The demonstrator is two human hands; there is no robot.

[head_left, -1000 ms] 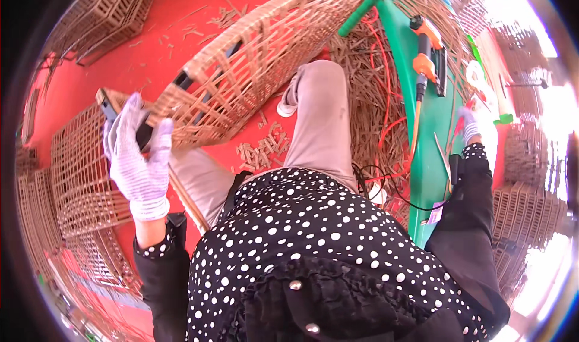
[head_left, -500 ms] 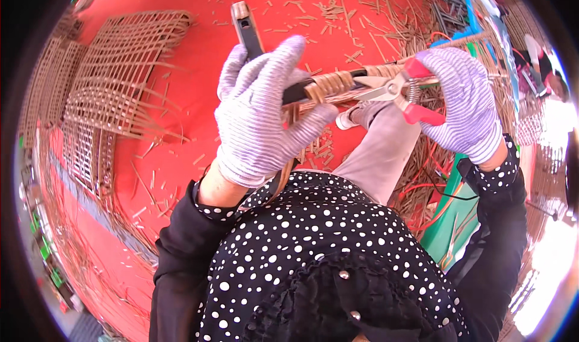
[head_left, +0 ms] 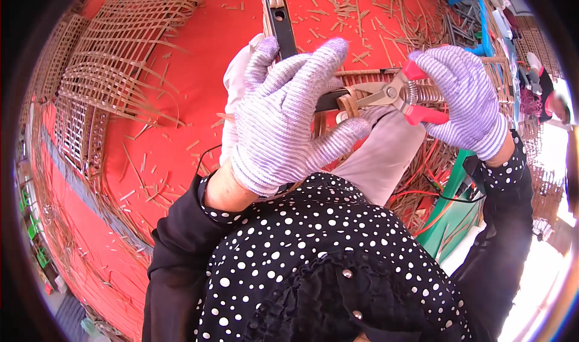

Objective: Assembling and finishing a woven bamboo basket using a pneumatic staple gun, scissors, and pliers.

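My right hand (head_left: 464,101), in a striped knit glove, holds a pair of spring-loaded snips (head_left: 416,95) with red handles. The handles are spread, and the blades reach left to a tan woven strip (head_left: 348,106) wound on a black bar. My left hand (head_left: 286,116), gloved alike, lies over the black frame (head_left: 282,31) with fingers stretched and thumb apart. It covers the corner of the frame, and whether the palm touches it cannot be made out. A wrapped rail (head_left: 374,77) runs behind the snips.
A half-woven brown panel (head_left: 120,47) with loose strip ends lies on the red floor (head_left: 199,101) at left. Cut strip scraps (head_left: 344,7) are scattered around. Orange and black cables (head_left: 416,192) run beside a green piece (head_left: 443,221) at right. My leg (head_left: 386,143) is below the frame.
My left hand and the frame have shifted right in view, and the left fingers have spread wider. The snips' blades now sit closer to my left hand, by the wound strip.
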